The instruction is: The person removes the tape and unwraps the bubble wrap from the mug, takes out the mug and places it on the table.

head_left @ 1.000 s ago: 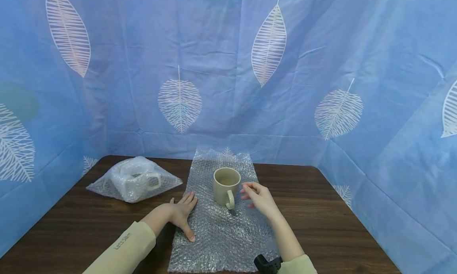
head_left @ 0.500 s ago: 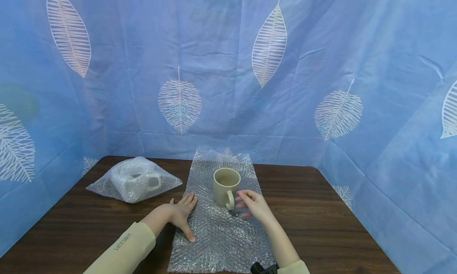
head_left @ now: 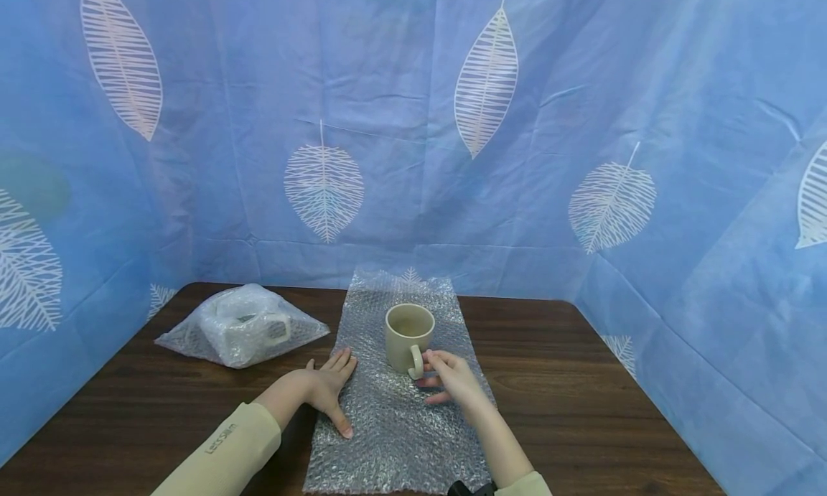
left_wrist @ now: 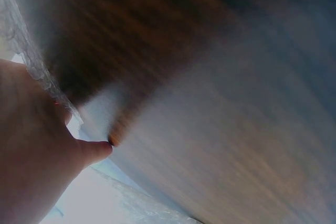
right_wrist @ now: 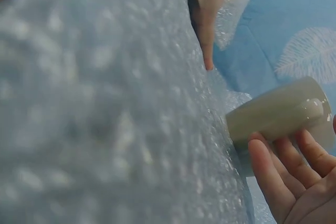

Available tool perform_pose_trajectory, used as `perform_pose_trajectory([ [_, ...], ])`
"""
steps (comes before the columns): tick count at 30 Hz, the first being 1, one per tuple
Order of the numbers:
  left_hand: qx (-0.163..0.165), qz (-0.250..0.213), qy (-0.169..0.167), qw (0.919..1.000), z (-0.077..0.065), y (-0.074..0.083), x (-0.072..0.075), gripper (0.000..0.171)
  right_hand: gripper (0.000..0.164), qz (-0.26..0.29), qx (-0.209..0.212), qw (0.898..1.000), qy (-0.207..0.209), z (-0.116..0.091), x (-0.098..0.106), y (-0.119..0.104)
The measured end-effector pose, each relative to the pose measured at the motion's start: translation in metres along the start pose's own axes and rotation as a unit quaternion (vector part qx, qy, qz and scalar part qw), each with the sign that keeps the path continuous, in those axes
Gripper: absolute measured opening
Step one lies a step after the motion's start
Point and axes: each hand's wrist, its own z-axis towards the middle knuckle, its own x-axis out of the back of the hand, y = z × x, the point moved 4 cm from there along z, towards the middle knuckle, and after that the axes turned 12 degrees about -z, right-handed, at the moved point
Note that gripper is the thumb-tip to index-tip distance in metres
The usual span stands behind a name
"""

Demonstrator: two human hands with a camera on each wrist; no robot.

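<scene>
A beige mug (head_left: pixel 399 347) stands upright on a long sheet of bubble wrap (head_left: pixel 394 431), its handle pointing toward me. My right hand (head_left: pixel 454 381) is beside the handle, fingers loosely bent and spread. In the right wrist view the right fingers (right_wrist: pixel 287 161) are close to the mug (right_wrist: pixel 278 111); whether they touch it I cannot tell. My left hand (head_left: pixel 326 390) rests with spread fingers on the left edge of the sheet. In the left wrist view the left hand (left_wrist: pixel 37 140) shows from behind, most of its fingers hidden.
A bubble-wrapped bundle (head_left: pixel 248 331) with a pale handled thing inside sits at the left of the dark wooden table (head_left: pixel 568 410). Blue cloth (head_left: pixel 400 209) with white leaf prints hangs behind and on both sides. A black band (head_left: pixel 472 489) is on the right wrist.
My right hand has moved left and slightly toward me, coming close to the mug's handle. The left hand, the mug and the bubble wrap have stayed in place.
</scene>
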Motion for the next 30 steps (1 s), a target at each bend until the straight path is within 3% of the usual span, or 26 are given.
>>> perform_pose_trajectory([
  [9,0.002,0.001,-0.002,1.0000,0.001,-0.001,0.000,0.129,0.055,-0.003,0.004,1.000,0.004,0.000,-0.011,-0.004],
  [30,0.005,0.008,-0.006,0.9999,0.000,0.001,0.001,0.129,0.042,0.002,-0.033,0.995,0.090,-0.001,-0.019,-0.013],
])
